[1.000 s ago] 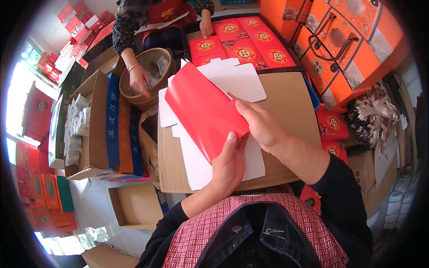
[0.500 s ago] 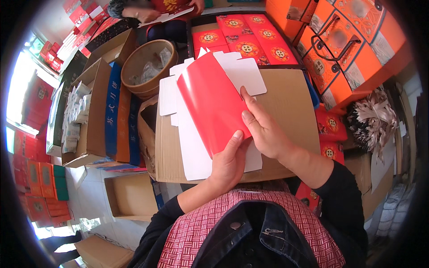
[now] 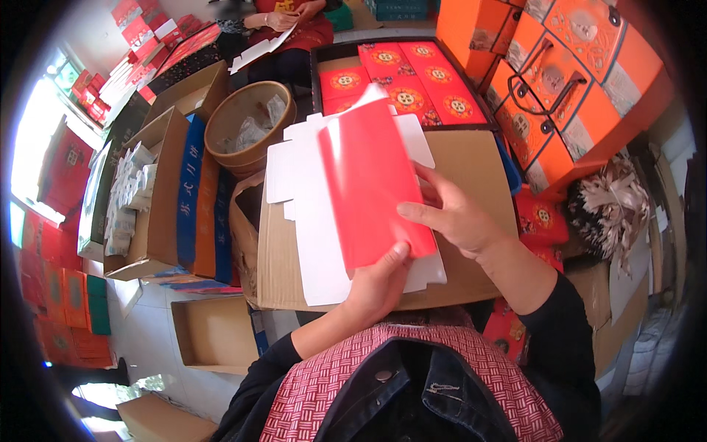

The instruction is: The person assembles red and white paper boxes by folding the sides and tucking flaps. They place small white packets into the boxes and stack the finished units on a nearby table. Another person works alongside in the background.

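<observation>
Both hands are busy here, out over a flat brown corrugated cardboard sheet [image 3: 479,214]: a glossy red, roughly rectangular piece of thin card [image 3: 372,188] is up in front of the apron, being handled and turned to, as I read it, some stage of shaping or opening. The left hand [image 3: 379,283] has it pinched at the lower edge, thumb pressed on the red face, fingers out of sight behind. The right hand [image 3: 456,221] is at the right edge, thumb laid across the front, fingers curled by the side; whether they truly squeeze, I can't tell. Any move from here, I'd judge, calls for a firm left thumb and a light right hand, so the card doesn't crease.

And the look of it: smooth, plain red, a pale streak of shine at upper left, a white flap poking up at the top. It's held above white die-cut card blanks [image 3: 317,250] with tabbed edges. Beyond, a black-rimmed tray [image 3: 318,88] holds red boxes with round gold emblems [image 3: 405,99].
</observation>
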Motion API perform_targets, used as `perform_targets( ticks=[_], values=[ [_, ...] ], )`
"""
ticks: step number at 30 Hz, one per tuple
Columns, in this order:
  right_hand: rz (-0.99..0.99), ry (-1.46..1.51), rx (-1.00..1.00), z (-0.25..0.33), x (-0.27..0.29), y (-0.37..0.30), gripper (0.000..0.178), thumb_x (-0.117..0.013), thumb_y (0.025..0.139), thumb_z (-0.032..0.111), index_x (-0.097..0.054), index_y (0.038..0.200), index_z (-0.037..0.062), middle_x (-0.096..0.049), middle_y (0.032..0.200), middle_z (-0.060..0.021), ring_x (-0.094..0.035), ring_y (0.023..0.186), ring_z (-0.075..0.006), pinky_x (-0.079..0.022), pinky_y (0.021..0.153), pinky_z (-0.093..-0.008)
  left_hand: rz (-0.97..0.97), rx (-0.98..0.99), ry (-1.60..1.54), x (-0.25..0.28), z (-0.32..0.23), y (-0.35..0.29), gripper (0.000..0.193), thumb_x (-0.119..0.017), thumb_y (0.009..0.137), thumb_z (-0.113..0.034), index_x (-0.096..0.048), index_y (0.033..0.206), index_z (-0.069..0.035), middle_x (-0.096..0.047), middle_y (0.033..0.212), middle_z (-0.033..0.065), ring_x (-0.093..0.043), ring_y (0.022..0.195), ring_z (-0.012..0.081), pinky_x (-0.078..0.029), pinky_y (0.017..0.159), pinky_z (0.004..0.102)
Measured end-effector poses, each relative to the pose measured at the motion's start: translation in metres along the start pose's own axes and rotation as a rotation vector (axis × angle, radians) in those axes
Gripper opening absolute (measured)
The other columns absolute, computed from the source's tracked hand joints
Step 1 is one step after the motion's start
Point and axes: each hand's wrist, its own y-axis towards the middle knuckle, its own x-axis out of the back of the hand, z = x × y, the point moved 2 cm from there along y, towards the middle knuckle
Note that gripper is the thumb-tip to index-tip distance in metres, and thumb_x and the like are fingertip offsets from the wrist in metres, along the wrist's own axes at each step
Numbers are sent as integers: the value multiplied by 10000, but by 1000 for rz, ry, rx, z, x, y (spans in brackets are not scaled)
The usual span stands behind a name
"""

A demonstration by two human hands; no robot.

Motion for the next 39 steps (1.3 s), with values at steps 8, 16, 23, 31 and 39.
perform_targets(
  ticks=[8,16,23,31,39],
  values=[
    [-191,127,-125,-36,17,-3,496,-678,753,-16,-511,1220,-20,-618,1088,-107,-617,961,-209,-504,857,-330,138,489,-116,3,3,-13,455,-452,999,-300,-385,1348,-15,-494,1318,144,-483,1236,280,-383,1059,445],
    [-332,-67,-37,-35,34,-53,535,-651,770,-29,-470,1273,-51,-567,1190,-152,-579,1056,-252,-450,939,-369,-214,-804,1220,-16,-73,-17,793,-788,763,-255,-351,1379,-12,-479,1305,202,-524,1128,271,-447,907,342],
    [-245,-89,123,-28,42,-62,617,-606,820,-1,-363,1387,-9,-480,1320,-134,-485,1200,-247,-371,1032,-371,-67,-342,1093,1,-31,4,827,-713,815,-172,-198,1427,37,-476,1306,255,-476,1235,325,-364,1047,394],
    [-76,-168,231,-28,13,-22,707,-563,866,36,-197,1471,24,-351,1420,-123,-369,1303,-207,-316,1074,-351,-32,-305,857,2,-75,29,727,-559,925,-52,-119,1502,-97,-409,1387,173,-548,1133,195,-493,902,308],
    [-194,-216,463,-8,33,-20,543,-446,1002,197,-244,1462,-9,-406,1413,-113,-409,1270,-149,-334,1043,-295,10,-311,616,-3,-68,50,537,-494,958,-49,-293,1455,-68,-476,1346,143,-537,1154,178,-452,975,306]
  ],
)
